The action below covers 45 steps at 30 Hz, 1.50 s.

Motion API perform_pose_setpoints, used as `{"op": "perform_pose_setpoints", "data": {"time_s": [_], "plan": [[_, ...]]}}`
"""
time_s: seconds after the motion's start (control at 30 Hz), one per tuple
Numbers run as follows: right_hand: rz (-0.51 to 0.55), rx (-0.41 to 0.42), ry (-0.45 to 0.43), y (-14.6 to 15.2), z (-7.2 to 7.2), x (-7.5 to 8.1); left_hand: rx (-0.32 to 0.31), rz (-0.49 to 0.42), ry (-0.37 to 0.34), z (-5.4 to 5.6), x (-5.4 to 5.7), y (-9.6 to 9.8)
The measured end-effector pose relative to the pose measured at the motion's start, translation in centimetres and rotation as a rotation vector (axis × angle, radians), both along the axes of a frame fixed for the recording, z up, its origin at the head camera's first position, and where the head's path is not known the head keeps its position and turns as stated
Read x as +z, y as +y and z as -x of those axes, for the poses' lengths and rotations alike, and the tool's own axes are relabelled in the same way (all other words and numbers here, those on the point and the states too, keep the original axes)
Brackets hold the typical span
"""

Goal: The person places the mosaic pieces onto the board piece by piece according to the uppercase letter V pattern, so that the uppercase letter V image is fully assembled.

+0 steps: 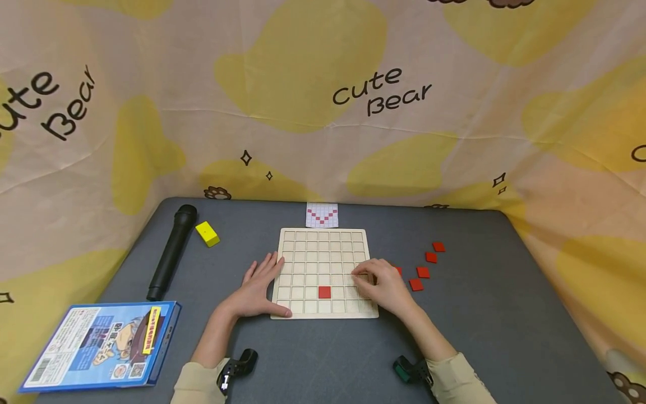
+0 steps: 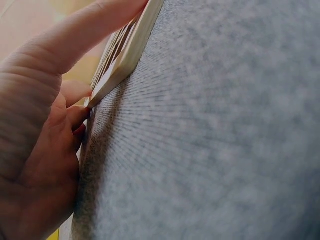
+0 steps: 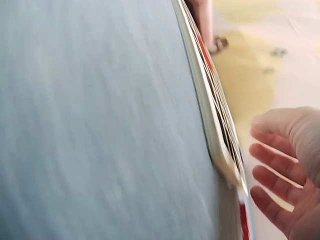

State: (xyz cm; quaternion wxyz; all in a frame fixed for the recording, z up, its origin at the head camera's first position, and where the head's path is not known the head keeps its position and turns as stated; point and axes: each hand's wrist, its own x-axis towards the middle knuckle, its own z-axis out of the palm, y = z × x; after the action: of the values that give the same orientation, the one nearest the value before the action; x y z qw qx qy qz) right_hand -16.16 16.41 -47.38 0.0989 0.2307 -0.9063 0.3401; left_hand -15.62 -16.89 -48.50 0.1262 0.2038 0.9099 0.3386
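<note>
With the left hand (image 1: 255, 289) lying flat, steadying the board (image 1: 323, 247), the right hand (image 1: 381, 285) is hovering with loosely curled fingers over its right cells, possibly nudging the placed tile (image 1: 324, 292) askew.

The right hand (image 1: 384, 286) covers the board's (image 1: 323, 252) right squares, perhaps hiding a tile beneath its fingertips. The right wrist view is blurred, and the blue book's (image 1: 101, 345) print is too small to read.
</note>
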Motion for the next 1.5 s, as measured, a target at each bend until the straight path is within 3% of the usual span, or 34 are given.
{"op": "perform_pose_setpoints", "data": {"time_s": [0.23, 0.43, 1.07, 1.5], "plan": [[-0.103, -0.229, -0.031, 3.7, 0.7, 0.2, 0.007, 0.002, -0.001, -0.2, -0.1, 0.0], [-0.159, -0.28, -0.092, 5.1, 1.0, 0.0, 0.01, -0.008, 0.008, -0.2, 0.0, 0.1], [-0.158, -0.304, -0.112, 5.2, 1.0, 0.3, 0.01, -0.017, 0.02, -0.1, -0.2, 0.1], [-0.019, -0.154, -0.131, 1.1, 1.0, 1.1, 0.013, -0.021, 0.024, -0.2, -0.2, 0.0]]}}
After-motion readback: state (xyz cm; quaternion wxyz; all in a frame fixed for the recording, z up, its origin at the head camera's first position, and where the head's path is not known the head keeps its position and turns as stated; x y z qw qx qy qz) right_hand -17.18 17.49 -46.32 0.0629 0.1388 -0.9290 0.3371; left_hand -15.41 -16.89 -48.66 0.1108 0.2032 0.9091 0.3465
